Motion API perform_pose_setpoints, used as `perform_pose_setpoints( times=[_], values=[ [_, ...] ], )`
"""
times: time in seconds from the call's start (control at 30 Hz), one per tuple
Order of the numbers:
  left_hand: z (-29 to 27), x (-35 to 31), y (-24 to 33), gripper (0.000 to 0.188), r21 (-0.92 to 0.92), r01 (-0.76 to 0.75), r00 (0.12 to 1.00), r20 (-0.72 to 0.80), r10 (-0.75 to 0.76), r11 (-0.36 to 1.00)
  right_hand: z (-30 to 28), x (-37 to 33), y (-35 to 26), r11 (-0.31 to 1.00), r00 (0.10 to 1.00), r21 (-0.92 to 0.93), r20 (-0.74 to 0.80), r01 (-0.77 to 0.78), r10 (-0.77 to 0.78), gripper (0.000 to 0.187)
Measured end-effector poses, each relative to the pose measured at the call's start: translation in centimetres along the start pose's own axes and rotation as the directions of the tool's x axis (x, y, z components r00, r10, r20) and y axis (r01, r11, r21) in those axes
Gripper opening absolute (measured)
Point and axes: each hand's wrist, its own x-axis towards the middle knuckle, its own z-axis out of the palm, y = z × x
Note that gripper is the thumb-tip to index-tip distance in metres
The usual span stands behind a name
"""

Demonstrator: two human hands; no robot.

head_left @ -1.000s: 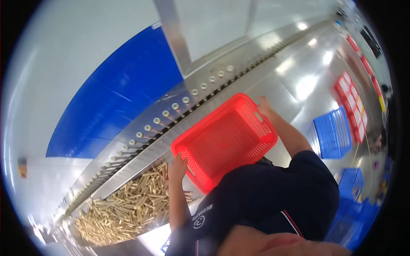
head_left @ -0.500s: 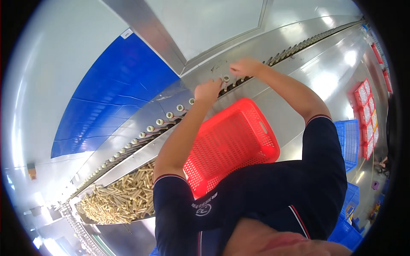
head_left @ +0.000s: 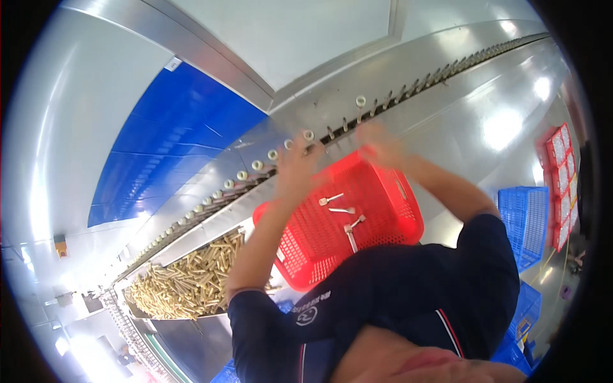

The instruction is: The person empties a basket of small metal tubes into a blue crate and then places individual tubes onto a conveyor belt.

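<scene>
A red perforated plastic basket (head_left: 306,258) sits in front of my body, with several small parts (head_left: 351,239) inside, each a slim pale stem with a thicker head. Motion blurs my left hand (head_left: 297,169), which is over the basket's far left side, close to the chain line (head_left: 255,182) and its upright pieces with round white tops. Also smeared, my right hand (head_left: 383,148) hovers at the basket's far rim, just below the line. I cannot make out the fingers of either hand, or anything in them.
A heap of brass-coloured tubes (head_left: 185,284) lies in a metal trough at the left. Blue crates (head_left: 522,223) and red trays of white pieces (head_left: 562,185) stand at the right. A blue sheet (head_left: 172,147) hangs beyond the line, beside a metal frame.
Both hands have come back from the line toward the basket. Several stemmed parts now lie in the basket, which looked empty before. Beside the hands, the line shows fewer white tops.
</scene>
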Motion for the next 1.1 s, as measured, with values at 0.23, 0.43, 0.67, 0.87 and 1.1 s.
perform_pose_setpoints(
  times=[0.23, 0.43, 0.67, 0.87, 1.1],
  values=[
    [3.4, 7.5, -4.4, 0.043, 0.146, 0.202, 0.896, 0.373, -0.243, 0.968, 2.6, 11.1, 7.4, 0.670, 0.830, 0.510, 0.189, -0.540, 0.525, 0.040],
    [-1.5, 8.3, -2.3, 0.025, -0.257, 0.342, 0.926, -0.072, -0.371, 0.904, -9.5, 9.8, 0.7, 0.480, 0.858, 0.760, 0.195, -0.438, 0.475, 0.025],
    [2.6, -1.2, -3.6, 0.067, 0.085, -0.055, 0.998, -0.022, 0.057, 0.995, 5.1, -1.8, -0.9, 0.932, 0.883, 0.344, 0.464, -0.113, -0.064, 0.050],
    [6.3, -4.8, -11.8, 0.024, 0.211, 0.192, 0.980, 0.003, -0.197, 0.959, 6.5, 12.8, -5.8, 0.978, 0.976, -0.021, 0.059, 0.209, -0.208, 0.041],
    [2.8, -4.7, -11.1, 0.019, 0.167, 0.180, 0.983, -0.059, -0.172, 0.969, 9.2, 15.5, -5.5, 0.964, 0.878, 0.004, 0.411, 0.266, -0.244, 0.030]
  ],
)
